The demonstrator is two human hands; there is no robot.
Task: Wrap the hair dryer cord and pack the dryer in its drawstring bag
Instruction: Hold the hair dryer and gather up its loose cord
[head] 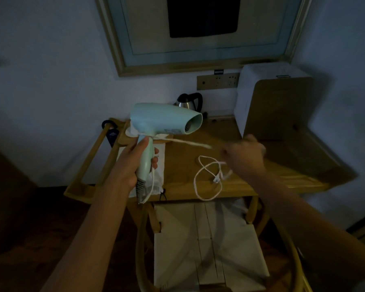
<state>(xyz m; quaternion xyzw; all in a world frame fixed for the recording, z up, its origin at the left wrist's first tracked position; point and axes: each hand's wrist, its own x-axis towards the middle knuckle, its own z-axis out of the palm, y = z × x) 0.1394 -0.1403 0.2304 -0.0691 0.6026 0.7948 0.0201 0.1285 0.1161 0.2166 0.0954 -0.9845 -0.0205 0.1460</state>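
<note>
One mint hair dryer (162, 121) stands upright in the left hand (133, 163), whose grip wraps its handle. The right hand (243, 154), blurred, pinches the one white cord (207, 178), which loops on the table (183, 165) below. One white drawstring bag (156, 184) lies under the left grip.

Wooden table (183, 165) bearing white cord loops (207, 180), drawstring bag (156, 182), kettle (189, 102).
</note>
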